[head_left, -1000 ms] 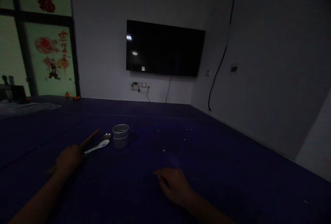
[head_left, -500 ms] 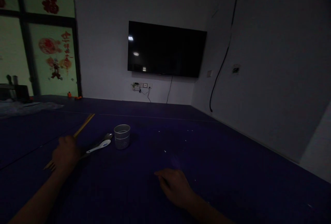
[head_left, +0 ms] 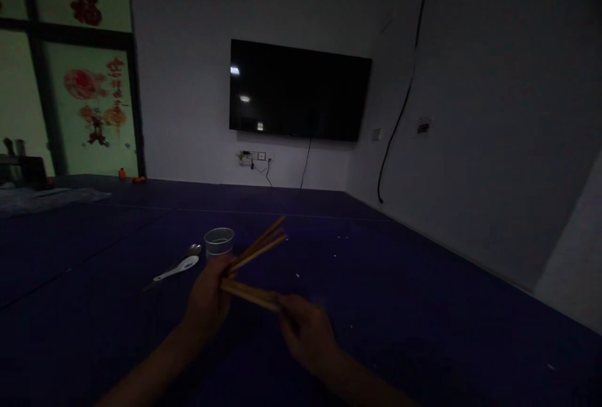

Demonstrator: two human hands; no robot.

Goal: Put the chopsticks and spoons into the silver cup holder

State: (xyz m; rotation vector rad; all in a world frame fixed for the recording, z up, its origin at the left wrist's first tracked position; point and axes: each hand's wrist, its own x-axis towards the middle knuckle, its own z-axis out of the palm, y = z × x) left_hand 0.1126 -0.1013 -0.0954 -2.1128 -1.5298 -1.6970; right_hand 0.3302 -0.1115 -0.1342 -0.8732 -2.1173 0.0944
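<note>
Gripping chopsticks (head_left: 259, 250), left hand (head_left: 210, 294) closed around them, right hand (head_left: 305, 330) pinching others, sticks between both hands.

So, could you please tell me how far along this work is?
The chopsticks are already picked up. The left hand holds them; the right hand grips some ends. Possibly left: none stands in the cup, and the white spoon and metal spoon lie untouched beside it.

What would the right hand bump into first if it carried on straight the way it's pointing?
Apart from the chopsticks at its fingertips, probably the left hand, which grips them; the right hand points that way. Depth is hard to judge in this one dim view.
</note>
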